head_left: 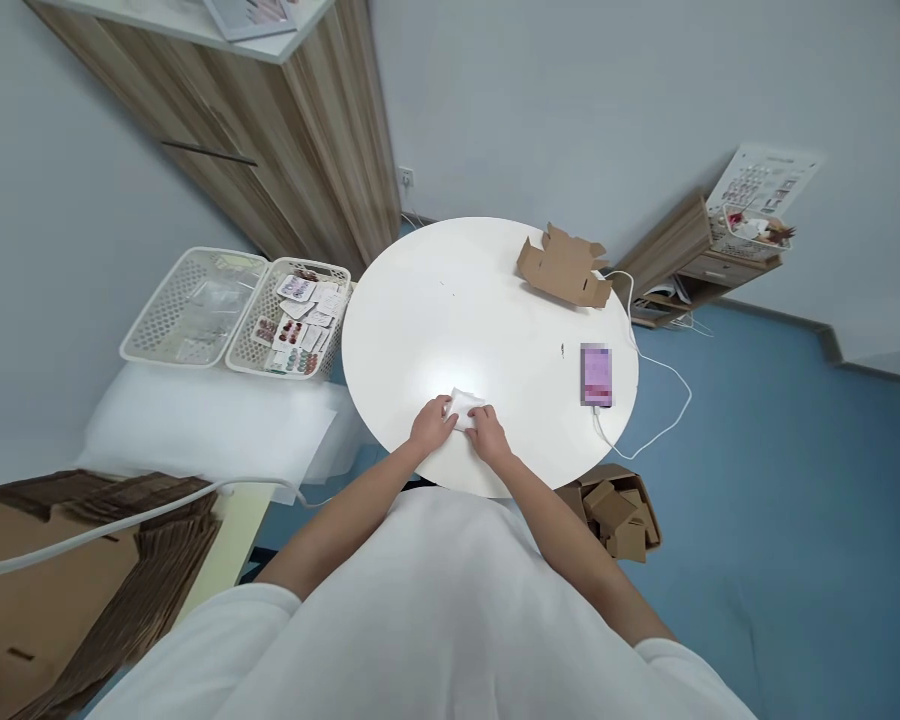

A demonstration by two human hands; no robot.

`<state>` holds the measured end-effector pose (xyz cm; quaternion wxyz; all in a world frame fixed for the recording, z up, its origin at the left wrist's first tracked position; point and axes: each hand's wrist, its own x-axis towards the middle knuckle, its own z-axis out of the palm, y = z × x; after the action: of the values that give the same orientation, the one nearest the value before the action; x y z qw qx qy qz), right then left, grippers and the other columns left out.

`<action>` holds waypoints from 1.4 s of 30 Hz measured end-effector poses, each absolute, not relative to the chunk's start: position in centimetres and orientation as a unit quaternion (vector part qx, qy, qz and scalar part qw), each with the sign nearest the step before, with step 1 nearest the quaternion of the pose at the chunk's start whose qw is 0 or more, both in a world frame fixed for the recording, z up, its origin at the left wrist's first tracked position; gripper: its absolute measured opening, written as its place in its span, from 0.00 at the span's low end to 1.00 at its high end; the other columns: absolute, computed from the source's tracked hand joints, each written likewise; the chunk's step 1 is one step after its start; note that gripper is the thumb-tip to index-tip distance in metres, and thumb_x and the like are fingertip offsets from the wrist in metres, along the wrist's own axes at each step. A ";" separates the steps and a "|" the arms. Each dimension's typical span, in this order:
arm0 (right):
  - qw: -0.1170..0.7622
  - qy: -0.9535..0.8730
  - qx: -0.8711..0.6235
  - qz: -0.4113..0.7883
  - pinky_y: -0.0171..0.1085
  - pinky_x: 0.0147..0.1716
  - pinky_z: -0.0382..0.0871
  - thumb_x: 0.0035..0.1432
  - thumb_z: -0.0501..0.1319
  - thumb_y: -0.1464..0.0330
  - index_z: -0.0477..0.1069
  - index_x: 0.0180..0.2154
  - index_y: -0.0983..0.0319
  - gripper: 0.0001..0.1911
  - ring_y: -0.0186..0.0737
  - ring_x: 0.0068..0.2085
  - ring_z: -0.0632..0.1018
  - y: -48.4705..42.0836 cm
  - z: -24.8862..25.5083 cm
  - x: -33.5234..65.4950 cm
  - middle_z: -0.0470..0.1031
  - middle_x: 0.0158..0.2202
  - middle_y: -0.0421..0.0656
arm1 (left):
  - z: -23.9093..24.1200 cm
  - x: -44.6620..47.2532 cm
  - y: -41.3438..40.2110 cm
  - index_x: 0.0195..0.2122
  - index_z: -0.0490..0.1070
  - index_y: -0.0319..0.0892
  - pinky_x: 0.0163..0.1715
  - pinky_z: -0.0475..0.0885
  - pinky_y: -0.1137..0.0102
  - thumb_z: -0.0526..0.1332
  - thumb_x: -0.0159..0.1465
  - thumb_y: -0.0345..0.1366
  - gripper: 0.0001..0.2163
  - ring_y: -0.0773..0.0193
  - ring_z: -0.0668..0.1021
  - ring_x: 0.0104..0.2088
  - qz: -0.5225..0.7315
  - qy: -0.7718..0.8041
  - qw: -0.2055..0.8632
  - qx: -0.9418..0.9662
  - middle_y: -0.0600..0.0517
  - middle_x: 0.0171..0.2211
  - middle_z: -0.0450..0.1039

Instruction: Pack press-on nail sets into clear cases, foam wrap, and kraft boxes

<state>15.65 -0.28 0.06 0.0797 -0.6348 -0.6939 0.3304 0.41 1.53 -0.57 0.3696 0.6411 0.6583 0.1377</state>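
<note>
White short-sleeved top, plain fabric, front panel reading slightly grey in the shade. Soft lengthwise creases low on the front. Left sleeve and right sleeve same white, loose cut, curved hems, both stopping short of the forearms. Left forearm and right forearm bare, tapering to the wrist. Left grip and right grip are ungloved human hands, bare at the wrists too; fingernails too small to make out

Two hands, three baskets, one round table.
</note>
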 end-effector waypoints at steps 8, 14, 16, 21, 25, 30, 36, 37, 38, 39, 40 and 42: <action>0.113 -0.696 -0.576 0.414 0.37 0.37 0.66 0.50 0.57 0.71 0.62 0.42 0.59 0.14 0.33 0.33 0.69 1.3 -0.7 17.3 0.58 0.43 0.43 | -0.7 -0.4 1.3 0.49 0.65 0.44 0.41 0.67 0.68 0.50 0.60 0.38 0.16 0.63 0.72 0.39 0.183 0.624 0.413 0.638 0.49 0.41 0.69; 0.157 -0.662 -0.591 0.434 0.37 0.38 0.65 0.55 0.50 0.70 0.64 0.40 0.58 0.10 0.35 0.36 0.70 0.5 -1.2 17.7 0.61 0.41 0.42 | -1.1 0.2 0.2 0.33 0.72 0.43 0.36 0.67 0.70 0.52 0.58 0.43 0.12 0.63 0.74 0.35 0.198 0.701 0.464 0.504 0.51 0.34 0.74; 0.168 -0.658 -0.597 0.427 0.37 0.37 0.65 0.55 0.50 0.70 0.64 0.40 0.58 0.11 0.35 0.35 0.70 0.2 -1.5 17.4 0.62 0.42 0.42 | -1.2 0.4 -0.5 0.33 0.72 0.42 0.36 0.68 0.69 0.53 0.57 0.42 0.12 0.63 0.75 0.34 0.202 0.720 0.462 0.477 0.50 0.33 0.74; 0.215 -0.574 -0.684 0.396 0.38 0.33 0.64 0.49 0.55 0.63 0.60 0.42 0.60 0.17 0.39 0.36 0.70 -0.3 -1.9 17.1 0.65 0.39 0.44 | -1.0 0.6 -1.2 0.46 0.65 0.40 0.36 0.68 0.68 0.56 0.56 0.42 0.18 0.62 0.74 0.35 0.213 0.767 0.421 0.434 0.47 0.37 0.72; 0.225 -0.522 -0.709 0.416 0.37 0.33 0.63 0.45 0.58 0.59 0.61 0.38 0.60 0.18 0.40 0.37 0.70 -0.2 -2.0 17.4 0.68 0.37 0.44 | -0.9 0.7 -0.8 0.48 0.62 0.42 0.34 0.68 0.70 0.58 0.55 0.41 0.20 0.66 0.73 0.32 0.251 0.753 0.424 0.436 0.48 0.38 0.69; 0.249 -0.475 -0.707 0.461 0.36 0.32 0.63 0.45 0.56 0.59 0.62 0.33 0.59 0.13 0.38 0.33 0.72 -0.5 -2.1 17.0 0.70 0.35 0.41 | -1.7 0.8 -0.6 0.45 0.65 0.43 0.34 0.68 0.70 0.57 0.56 0.39 0.15 0.69 0.71 0.29 0.289 0.701 0.453 0.468 0.52 0.34 0.68; 0.256 -0.470 -0.709 0.459 0.36 0.30 0.64 0.49 0.53 0.62 0.60 0.38 0.58 0.13 0.34 0.26 0.72 -0.7 -1.8 14.9 0.70 0.37 0.40 | -2.1 0.0 -0.2 0.44 0.63 0.43 0.34 0.68 0.69 0.56 0.57 0.37 0.14 0.68 0.72 0.28 0.293 0.708 0.424 0.483 0.52 0.34 0.69; 0.259 -0.473 -0.706 0.459 0.36 0.30 0.64 0.49 0.53 0.62 0.60 0.38 0.58 0.13 0.34 0.26 0.72 -0.5 -1.8 14.2 0.70 0.38 0.40 | -2.0 -0.4 0.0 0.44 0.63 0.43 0.34 0.69 0.69 0.56 0.57 0.36 0.13 0.68 0.72 0.29 0.301 0.706 0.411 0.491 0.51 0.35 0.69; 0.261 -0.476 -0.705 0.458 0.36 0.30 0.65 0.50 0.52 0.62 0.60 0.39 0.58 0.13 0.34 0.26 0.72 -0.2 -1.8 13.5 0.69 0.38 0.41 | -2.0 -0.9 0.3 0.42 0.64 0.43 0.35 0.69 0.68 0.55 0.58 0.36 0.11 0.68 0.72 0.30 0.308 0.705 0.398 0.500 0.51 0.36 0.69; 0.262 -0.478 -0.703 0.457 0.36 0.30 0.65 0.50 0.52 0.62 0.60 0.39 0.59 0.13 0.34 0.27 0.72 0.2 -1.8 12.7 0.69 0.38 0.42 | -2.0 -1.6 0.7 0.40 0.65 0.42 0.36 0.69 0.68 0.54 0.58 0.35 0.09 0.67 0.72 0.31 0.313 0.703 0.387 0.507 0.50 0.36 0.69; 0.261 -0.481 -0.701 0.458 0.36 0.31 0.65 0.51 0.52 0.63 0.60 0.39 0.59 0.12 0.34 0.27 0.71 0.7 -1.8 11.8 0.68 0.39 0.42 | -2.0 -2.3 1.1 0.39 0.65 0.42 0.36 0.69 0.68 0.54 0.58 0.35 0.08 0.67 0.72 0.32 0.318 0.703 0.378 0.511 0.50 0.37 0.69; 0.255 -0.488 -0.696 0.460 0.37 0.31 0.66 0.51 0.52 0.63 0.60 0.39 0.59 0.12 0.34 0.27 0.71 1.9 -1.9 9.8 0.68 0.38 0.42 | -2.0 -4.2 2.0 0.39 0.66 0.42 0.36 0.70 0.67 0.54 0.58 0.34 0.08 0.66 0.71 0.32 0.325 0.705 0.371 0.509 0.49 0.38 0.68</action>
<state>9.82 1.89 -1.85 0.2550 -0.6963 -0.4879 0.4605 -4.20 2.02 -2.02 0.3713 0.5087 0.7053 0.3253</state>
